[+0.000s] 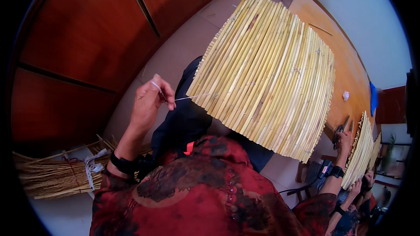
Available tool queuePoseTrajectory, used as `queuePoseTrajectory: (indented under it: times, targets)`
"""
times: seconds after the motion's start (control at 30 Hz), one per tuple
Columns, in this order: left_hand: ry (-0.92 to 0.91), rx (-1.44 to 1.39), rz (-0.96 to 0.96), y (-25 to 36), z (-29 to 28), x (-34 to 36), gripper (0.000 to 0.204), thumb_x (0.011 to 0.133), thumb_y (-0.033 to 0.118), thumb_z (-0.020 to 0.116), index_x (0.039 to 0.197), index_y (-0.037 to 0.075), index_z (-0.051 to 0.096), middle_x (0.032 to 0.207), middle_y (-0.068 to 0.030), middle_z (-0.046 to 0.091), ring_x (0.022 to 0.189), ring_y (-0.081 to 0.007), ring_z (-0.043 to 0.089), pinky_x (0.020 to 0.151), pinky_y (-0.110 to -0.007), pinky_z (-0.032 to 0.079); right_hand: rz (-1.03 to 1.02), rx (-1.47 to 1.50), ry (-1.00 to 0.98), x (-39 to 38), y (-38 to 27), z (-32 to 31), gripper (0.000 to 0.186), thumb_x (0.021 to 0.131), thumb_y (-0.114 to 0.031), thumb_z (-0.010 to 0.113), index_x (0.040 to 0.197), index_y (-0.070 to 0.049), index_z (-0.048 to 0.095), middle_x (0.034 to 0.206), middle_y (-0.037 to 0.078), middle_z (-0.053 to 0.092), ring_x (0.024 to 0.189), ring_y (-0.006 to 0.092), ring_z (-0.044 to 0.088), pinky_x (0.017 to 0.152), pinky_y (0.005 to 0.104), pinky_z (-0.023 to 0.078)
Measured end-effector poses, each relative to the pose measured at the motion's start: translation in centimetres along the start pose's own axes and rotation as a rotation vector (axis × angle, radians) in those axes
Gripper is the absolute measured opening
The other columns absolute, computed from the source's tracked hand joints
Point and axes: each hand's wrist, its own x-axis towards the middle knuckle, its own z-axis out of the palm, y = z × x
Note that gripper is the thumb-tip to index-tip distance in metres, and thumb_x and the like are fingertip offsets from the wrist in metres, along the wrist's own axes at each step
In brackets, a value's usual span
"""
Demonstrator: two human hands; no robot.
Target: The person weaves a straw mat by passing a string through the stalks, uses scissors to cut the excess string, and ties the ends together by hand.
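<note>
Closest to the camera, the person's red patterned sleeves fill the lower frame, and from them the left hand (151, 100) rises with a dark wristband below it. Its fingers are pinched shut on a thin white thread (189, 98), which runs taut and nearly level from the fingertips to the near edge of the mat of pale reed stalks (267, 74). The mat is a flat panel of stalks laid side by side, tilted up in front of the person, with a dark cloth (183, 118) hanging beneath its left corner.

To pull this stitch well, I judge the thread should stay in line with the row it leaves, drawn evenly so the stalks close up without bowing; a sideways tug at the mat's ragged edge could snag the thread on a stalk end.

Low on the right, the right hand (343, 142) sits at the mat's far lower corner, beside what look like dark scissor handles (339, 130); whether it grips them or the mat I cannot tell.

Room to draw the thread lies leftward, toward the red-brown wooden panels (87, 39); the space between hand and panels looks open. Down on the floor at left lies a tied bundle of loose reeds (57, 177). Beyond the mat a wooden tabletop (350, 74) runs back to the wall, and another reed panel (361, 150) stands at right, where another person's hands work close by.
</note>
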Motion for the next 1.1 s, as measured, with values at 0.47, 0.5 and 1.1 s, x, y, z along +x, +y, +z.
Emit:
queuePoseTrajectory:
  times: [0.47,0.5,1.1]
  targets:
    - [-0.375,0.871,-0.092,0.6,2.1,0.9,0.016,0.080,0.013,0.063,0.085,-0.001,0.060,0.070,-0.0070,0.057,0.063,-0.0099,0.054,0.058,-0.026,0.044,-0.137,1.194,-0.603,-17.4,-14.7,1.6,0.041,0.092,-0.033,0.049,0.123,-0.006,0.045,0.091,0.006,0.052,0.060,0.0093,0.048,0.038,0.0192,0.038]
    - [-0.414,0.844,-0.061,0.4,2.1,0.9,0.015,0.081,0.013,0.063,0.084,-0.001,0.060,0.070,-0.0061,0.057,0.064,-0.0096,0.054,0.059,-0.026,0.044,-0.034,1.157,-0.632,-19.2,-15.9,3.1,0.047,0.090,-0.037,0.050,0.124,-0.005,0.045,0.091,0.007,0.052,0.060,0.0096,0.048,0.039,0.0202,0.040]
    - [-0.247,0.229,-0.252,-1.0,1.1,1.7,0.014,0.088,0.013,0.056,0.081,0.001,0.058,0.074,0.0000,0.054,0.070,-0.0080,0.053,0.067,-0.022,0.042,-0.173,0.687,-1.433,-27.7,-24.8,14.3,0.063,0.083,-0.039,0.063,0.124,0.001,0.037,0.086,0.007,0.053,0.079,0.0153,0.058,0.073,0.0288,0.052]
